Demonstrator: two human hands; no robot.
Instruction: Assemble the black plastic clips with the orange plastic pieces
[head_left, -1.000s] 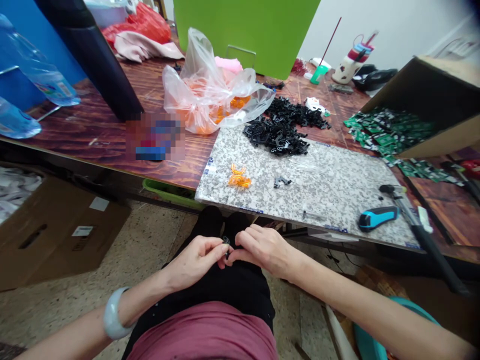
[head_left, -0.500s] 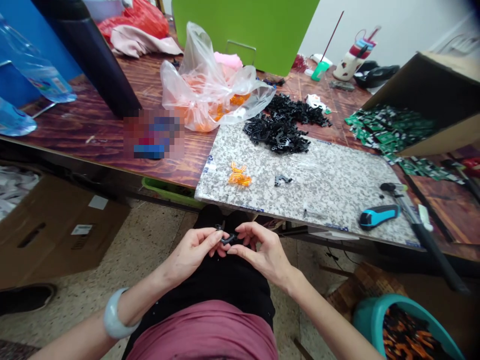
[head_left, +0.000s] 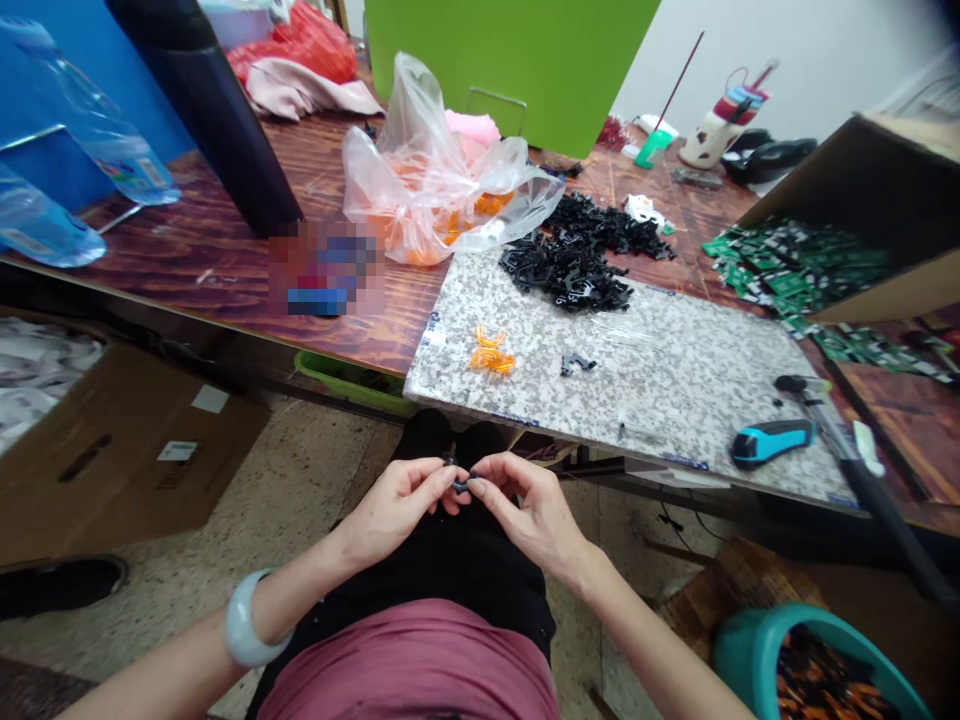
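Over my lap, in front of the table edge, my left hand [head_left: 409, 500] pinches a small black plastic part [head_left: 460, 486] between thumb and fingers. My right hand [head_left: 525, 505] has its thumb and fingers closed on the other end of the same part. Fingertips hide much of it. On the speckled grey slab [head_left: 517, 395] beyond lie a few orange clear plastic pieces [head_left: 491, 355] and a loose black piece [head_left: 577, 364]. A large pile of black plastic parts [head_left: 570, 265] covers the slab's back edge.
A clear bag [head_left: 442, 205] of orange parts sits behind the slab. Green circuit boards [head_left: 795, 265] spill from a cardboard box at right. A blue-black utility knife [head_left: 772, 442] and a hammer [head_left: 862, 480] lie right. Below stands a teal bucket [head_left: 739, 650] of black and orange parts.
My right thumb and fingers have come in from being apart and now close on the part's end. The whole view has shifted slightly, so the table appears farther right.
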